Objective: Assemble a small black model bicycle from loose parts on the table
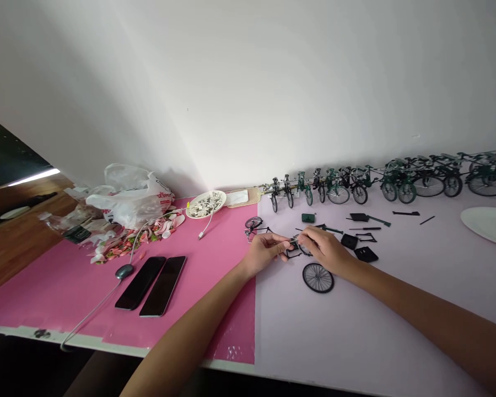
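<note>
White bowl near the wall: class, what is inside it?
The white bowl holds a heap of small pale pieces; its bottom is covered by them.

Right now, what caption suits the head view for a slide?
Left hand and right hand pinch a small black part beside a loose wheel, model bicycles behind.

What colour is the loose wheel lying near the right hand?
The wheel is black; the head view shows it.
</note>
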`<state>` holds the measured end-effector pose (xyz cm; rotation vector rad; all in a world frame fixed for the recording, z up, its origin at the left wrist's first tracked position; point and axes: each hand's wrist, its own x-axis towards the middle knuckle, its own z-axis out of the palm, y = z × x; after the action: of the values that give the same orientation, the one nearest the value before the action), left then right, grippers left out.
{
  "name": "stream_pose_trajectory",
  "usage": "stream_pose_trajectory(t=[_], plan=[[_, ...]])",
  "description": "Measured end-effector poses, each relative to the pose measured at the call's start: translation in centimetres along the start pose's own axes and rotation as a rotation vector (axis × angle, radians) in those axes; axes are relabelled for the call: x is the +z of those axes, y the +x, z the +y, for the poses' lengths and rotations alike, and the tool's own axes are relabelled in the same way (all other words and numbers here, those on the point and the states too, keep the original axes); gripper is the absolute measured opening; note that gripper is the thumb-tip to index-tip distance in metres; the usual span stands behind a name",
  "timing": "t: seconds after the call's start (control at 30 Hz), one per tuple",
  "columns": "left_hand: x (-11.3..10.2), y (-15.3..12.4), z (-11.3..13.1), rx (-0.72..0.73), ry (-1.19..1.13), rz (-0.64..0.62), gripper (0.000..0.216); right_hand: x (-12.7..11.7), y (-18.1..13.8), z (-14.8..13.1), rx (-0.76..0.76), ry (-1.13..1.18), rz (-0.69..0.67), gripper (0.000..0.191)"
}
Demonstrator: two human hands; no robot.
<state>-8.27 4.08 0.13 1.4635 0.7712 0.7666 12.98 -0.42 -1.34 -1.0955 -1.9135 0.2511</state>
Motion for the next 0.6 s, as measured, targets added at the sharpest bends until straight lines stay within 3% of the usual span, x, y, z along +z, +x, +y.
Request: stream_pose_trajectory(t=[0.6], plan=[[-0.10, 0.10, 0.06, 0.036, 0.037, 0.017, 0.054, -0.14, -0.33, -0.50, 0.097, 0.129, -0.007, 0.031]])
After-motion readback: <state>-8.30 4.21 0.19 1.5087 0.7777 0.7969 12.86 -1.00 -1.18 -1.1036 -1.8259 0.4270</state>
